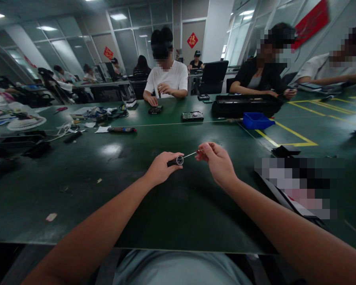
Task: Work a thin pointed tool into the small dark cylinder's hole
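My left hand (pixel 161 168) is closed around a small dark cylinder with a pale ring at its end (pixel 180 160), held above the green table. Between the fingers of my right hand (pixel 218 162) is a thin screwdriver (pixel 190 155); part of its reddish handle shows and the rest is hidden by the fingers. The bright metal shaft slants down to the left and its tip reaches the cylinder's open end. Whether the tip touches anything inside is too small to tell.
The green table (pixel 106 206) bears a blue tray (pixel 258 120), a hard drive (pixel 192 116), a dark pen-like tool (pixel 121 130) and a long black casing (pixel 246 105). Cables and parts lie left. A blurred-out object (pixel 299 190) is right of my arm. Co-workers sit opposite.
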`<action>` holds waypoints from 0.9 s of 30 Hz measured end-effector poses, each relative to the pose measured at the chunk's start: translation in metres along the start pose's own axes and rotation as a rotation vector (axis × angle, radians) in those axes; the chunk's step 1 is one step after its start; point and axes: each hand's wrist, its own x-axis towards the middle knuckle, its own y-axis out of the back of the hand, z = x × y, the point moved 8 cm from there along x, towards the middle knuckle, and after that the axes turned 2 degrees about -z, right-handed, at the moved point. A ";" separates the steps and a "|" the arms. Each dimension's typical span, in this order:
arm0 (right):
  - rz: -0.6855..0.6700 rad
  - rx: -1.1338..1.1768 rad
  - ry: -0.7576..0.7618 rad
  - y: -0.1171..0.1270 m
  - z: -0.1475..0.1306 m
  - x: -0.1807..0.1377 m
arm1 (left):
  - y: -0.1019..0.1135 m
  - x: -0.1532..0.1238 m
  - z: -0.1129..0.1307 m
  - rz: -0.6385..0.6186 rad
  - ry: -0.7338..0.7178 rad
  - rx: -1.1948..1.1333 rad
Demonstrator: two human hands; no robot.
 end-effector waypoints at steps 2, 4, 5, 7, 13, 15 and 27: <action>0.000 0.112 -0.098 0.000 0.011 0.001 | 0.001 0.001 0.005 -0.006 -0.056 0.014; -0.051 0.181 -0.205 -0.006 0.020 0.001 | 0.001 0.002 0.006 -0.012 -0.085 0.041; -0.075 0.195 -0.243 -0.008 0.023 0.000 | 0.001 0.003 0.006 -0.016 -0.087 0.054; -0.069 0.191 -0.267 -0.008 0.026 0.000 | -0.001 0.003 0.003 -0.027 -0.074 0.073; 0.078 0.061 -0.077 0.009 0.014 0.004 | -0.002 0.002 -0.002 -0.027 0.022 0.064; 0.064 -0.019 -0.006 0.008 0.007 0.003 | -0.002 0.001 -0.001 -0.030 0.037 0.061; 0.006 -0.316 0.118 -0.001 -0.020 -0.007 | 0.000 0.001 -0.002 -0.015 0.054 0.087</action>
